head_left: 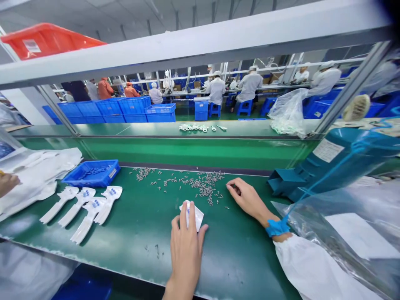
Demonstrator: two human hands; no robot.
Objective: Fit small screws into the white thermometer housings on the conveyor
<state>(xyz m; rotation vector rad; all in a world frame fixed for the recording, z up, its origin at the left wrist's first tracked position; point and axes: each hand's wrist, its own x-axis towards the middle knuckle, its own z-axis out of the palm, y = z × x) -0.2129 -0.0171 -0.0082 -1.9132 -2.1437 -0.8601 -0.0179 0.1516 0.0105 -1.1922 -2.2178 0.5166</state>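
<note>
My left hand (186, 246) lies over a white plastic part (196, 216) on the green bench, fingers on top and thumb along its right side. Most of that part is hidden under the hand. To the right, my right hand (246, 198) has its fingers curled together in a pinch; what is between them, if anything, I cannot make out. Just left of its fingertips are many small metal pieces (206, 185), possibly screws, scattered loosely. Several white handle-shaped plastic parts (108, 204) with blue bits at their upper ends lie at the left.
A blue tray (90, 173) holding blue pieces stands behind the handles. A teal machine (331, 162) and a clear plastic bag (350, 229) flank my right arm. Another person's hand (8, 183) is at the left edge, beside white bagging (40, 171). A blue wrist strap (277, 227) trails a cord.
</note>
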